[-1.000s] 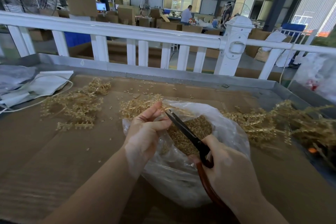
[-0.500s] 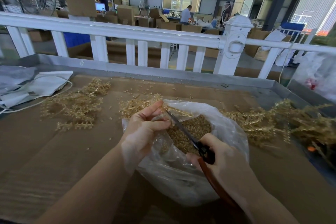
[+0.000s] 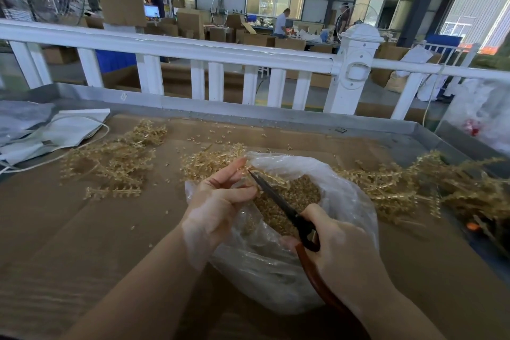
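A clear plastic bag (image 3: pixel 347 201) lies open on the cardboard-covered table, holding a heap of small golden plastic pieces (image 3: pixel 292 201). My left hand (image 3: pixel 218 201) pinches a golden plastic sprig (image 3: pixel 269 177) over the bag's mouth. My right hand (image 3: pixel 339 248) grips black scissors (image 3: pixel 278 200) with reddish-brown handles; the blades look closed, their tip right at the sprig beside my left fingers.
Golden plastic sprigs lie in a pile at the left (image 3: pixel 116 160) and a bigger pile at the right (image 3: pixel 430 188). White folded material (image 3: pixel 63 132) sits at the far left. A metal table rim (image 3: pixel 220 107) and a white railing (image 3: pixel 193 47) run behind. People work far off.
The scissor blades, apart a second ago, have come together at the sprig. My hands stay over the bag almost unmoved.
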### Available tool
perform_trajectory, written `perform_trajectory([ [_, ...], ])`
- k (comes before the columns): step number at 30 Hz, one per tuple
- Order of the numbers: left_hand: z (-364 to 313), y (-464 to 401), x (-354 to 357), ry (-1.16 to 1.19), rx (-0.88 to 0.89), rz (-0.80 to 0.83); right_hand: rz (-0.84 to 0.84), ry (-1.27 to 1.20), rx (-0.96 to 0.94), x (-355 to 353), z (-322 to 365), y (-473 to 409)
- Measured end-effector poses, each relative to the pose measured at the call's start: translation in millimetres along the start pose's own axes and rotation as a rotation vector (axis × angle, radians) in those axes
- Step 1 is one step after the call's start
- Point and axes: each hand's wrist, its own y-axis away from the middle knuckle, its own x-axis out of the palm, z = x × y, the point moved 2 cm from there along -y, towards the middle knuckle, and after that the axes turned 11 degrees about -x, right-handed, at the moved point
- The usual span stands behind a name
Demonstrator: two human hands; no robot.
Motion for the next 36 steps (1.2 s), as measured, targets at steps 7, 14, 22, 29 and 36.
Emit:
perform_trajectory([
  [7,-1.2,-1.4,1.5,-0.071,0.028,-0.036,-0.039,0.109,-0.011,-0.6,-1.0,0.2],
  [14,-0.1,0.4,1.9,-0.037,0.023,-0.035,-0.053,0.174,-0.026,1.4,-0.2,0.6],
  [22,0.6,-1.4,1.4,0.016,0.010,-0.014,-0.069,0.161,-0.043,1.1,-1.0,-0.6],
  [29,1.4,-0.4,2.6,0.048,0.001,0.005,-0.047,0.212,-0.037,3.0,0.6,-1.8],
  [36,5.0,-0.4,7.1,0.096,0.010,0.020,-0.085,0.225,0.002,5.1,5.1,-3.4],
])
